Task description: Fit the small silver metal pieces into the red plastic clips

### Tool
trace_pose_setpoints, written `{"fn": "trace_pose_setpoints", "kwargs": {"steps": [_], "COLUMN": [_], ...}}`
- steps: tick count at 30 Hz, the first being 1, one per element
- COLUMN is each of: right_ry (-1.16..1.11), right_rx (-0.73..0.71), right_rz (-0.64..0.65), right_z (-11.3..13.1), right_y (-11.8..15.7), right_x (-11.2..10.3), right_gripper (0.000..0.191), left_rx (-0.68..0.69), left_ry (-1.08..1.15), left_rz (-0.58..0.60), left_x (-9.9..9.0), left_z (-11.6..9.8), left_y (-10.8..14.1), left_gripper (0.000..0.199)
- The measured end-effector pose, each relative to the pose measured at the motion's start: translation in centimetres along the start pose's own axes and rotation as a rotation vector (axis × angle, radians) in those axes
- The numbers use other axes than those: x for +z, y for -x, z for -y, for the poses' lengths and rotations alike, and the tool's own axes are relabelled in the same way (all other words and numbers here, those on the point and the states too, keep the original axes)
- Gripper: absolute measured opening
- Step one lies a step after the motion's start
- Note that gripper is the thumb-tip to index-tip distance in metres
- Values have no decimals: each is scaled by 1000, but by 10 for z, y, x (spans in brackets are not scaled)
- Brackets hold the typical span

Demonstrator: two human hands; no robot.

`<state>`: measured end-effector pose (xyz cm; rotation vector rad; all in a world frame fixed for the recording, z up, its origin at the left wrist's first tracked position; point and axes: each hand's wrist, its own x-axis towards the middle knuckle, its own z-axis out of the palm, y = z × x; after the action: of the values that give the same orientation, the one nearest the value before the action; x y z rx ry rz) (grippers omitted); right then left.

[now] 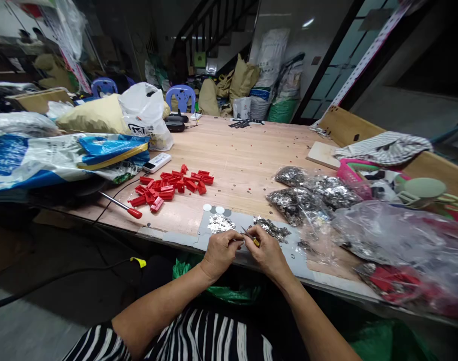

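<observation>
My left hand (222, 253) is closed in a pinch at the table's front edge; whatever lies between its fingertips is too small to make out. Close beside it, almost touching, my right hand (265, 250) grips a small pointed metal tool with a yellow handle (256, 242), its tip slanting up to the left. Just beyond my left hand is a pile of shiny silver metal pieces (220, 223). A second pile of darker metal pieces (274, 230) lies past my right hand. Both piles rest on a grey mat (204, 231).
Red plastic parts (169, 185) lie heaped on the left, near a red-handled screwdriver (133, 212) and a white device (157, 163). Clear bags of metal pieces (300, 203) and a pink basket (351, 178) crowd the right. A white carrier bag (146, 113) stands back left.
</observation>
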<state>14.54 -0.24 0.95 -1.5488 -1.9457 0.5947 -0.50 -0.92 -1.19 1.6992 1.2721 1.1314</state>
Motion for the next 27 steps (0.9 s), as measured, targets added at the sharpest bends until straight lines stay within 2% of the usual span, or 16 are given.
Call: {"fn": "trace_pose_setpoints", "kwargs": {"steps": [3,8,14,17,20,24,27], "right_ry": [21,118,214,192,186,197,192], "right_rx": [17,25,42,-4,-75,-221,-305], "right_rz": [-22,-118,-204,-229,-267,-362,-424], "right_z": [-3,-14,-31,-37,-43,-48,-50], "right_y": [0,-1,-6,-4,2,9,12], "right_x": [1,1,-4,-2,4,14,19], "right_gripper": [15,17,22,26,28,29,29], "left_rx": [-8,36,240,306,312,348,371], "left_ry": [-19,-76,-475,-637,-698,-680,-625], "left_rz": [-6,56,113,104,91,115,86], "left_x": [3,11,19,20,21,19,6], "left_z": [2,6,13,14,16,21,24], "left_y": [0,0,-12,-19,-20,-17,-23], "left_gripper": [15,17,14,11,11,13,18]}}
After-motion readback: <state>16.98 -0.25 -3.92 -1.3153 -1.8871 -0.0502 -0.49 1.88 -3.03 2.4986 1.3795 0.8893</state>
